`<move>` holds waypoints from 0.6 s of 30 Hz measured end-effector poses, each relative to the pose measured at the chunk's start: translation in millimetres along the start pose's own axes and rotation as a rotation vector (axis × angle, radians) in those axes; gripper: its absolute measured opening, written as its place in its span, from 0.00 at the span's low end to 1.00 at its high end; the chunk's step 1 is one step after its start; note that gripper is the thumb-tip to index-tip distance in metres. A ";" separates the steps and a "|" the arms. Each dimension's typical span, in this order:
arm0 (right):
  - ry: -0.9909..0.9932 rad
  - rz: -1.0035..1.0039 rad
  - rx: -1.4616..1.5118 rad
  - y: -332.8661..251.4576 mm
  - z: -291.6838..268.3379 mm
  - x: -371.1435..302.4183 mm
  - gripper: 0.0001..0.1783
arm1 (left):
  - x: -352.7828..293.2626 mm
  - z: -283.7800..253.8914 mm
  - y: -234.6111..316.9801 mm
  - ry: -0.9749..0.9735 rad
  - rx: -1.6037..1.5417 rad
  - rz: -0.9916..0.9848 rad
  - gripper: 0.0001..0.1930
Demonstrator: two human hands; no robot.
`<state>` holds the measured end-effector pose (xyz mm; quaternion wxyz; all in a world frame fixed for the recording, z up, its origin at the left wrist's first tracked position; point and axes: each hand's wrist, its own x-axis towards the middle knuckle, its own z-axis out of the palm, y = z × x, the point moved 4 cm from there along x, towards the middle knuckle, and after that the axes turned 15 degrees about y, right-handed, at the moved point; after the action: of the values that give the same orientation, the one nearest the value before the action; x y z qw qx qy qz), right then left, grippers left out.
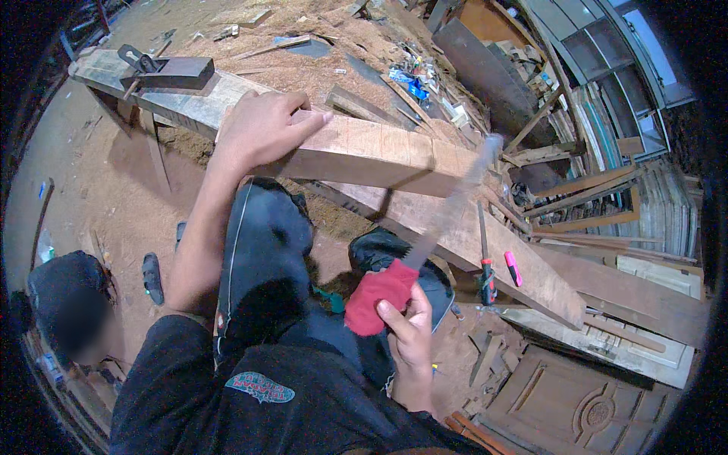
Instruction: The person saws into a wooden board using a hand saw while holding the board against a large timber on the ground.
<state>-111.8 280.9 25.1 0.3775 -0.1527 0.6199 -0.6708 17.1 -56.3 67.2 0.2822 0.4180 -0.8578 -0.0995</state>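
Black shirt [322, 421], red-handled saw [400, 277], blurred grey blade [447, 212]

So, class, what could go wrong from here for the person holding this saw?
1. The bare left hand rests on the wooden beam; if the handsaw in the right hand slipped, it might cut those fingers.
2. Only that hand visibly steadies the beam, so it could shift.
3. The pink marker lies loose on the lower plank and might roll off if jolted.

Head-worn fisheye, looking down, near
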 end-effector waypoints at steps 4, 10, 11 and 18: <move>0.074 -0.126 -0.045 -7.7 -3.3 4.0 0.28 | -0.6 -1.7 4.1 0.020 0.029 0.039 0.28; 0.004 -0.013 -0.152 12.9 -9.3 12.7 0.26 | -0.3 -2.5 4.6 -0.037 -0.002 -0.048 0.29; 0.034 -0.076 -0.109 8.8 -7.8 10.2 0.27 | 1.4 -3.8 6.3 -0.044 -0.004 -0.045 0.30; 0.015 0.063 0.044 5.9 -9.5 15.2 0.25 | 0.5 -2.5 3.7 0.037 -0.028 -0.011 0.33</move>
<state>-126.5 277.4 13.7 0.3968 -0.1197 0.6125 -0.6731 15.8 -54.2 71.0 0.3035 0.4206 -0.8484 -0.1055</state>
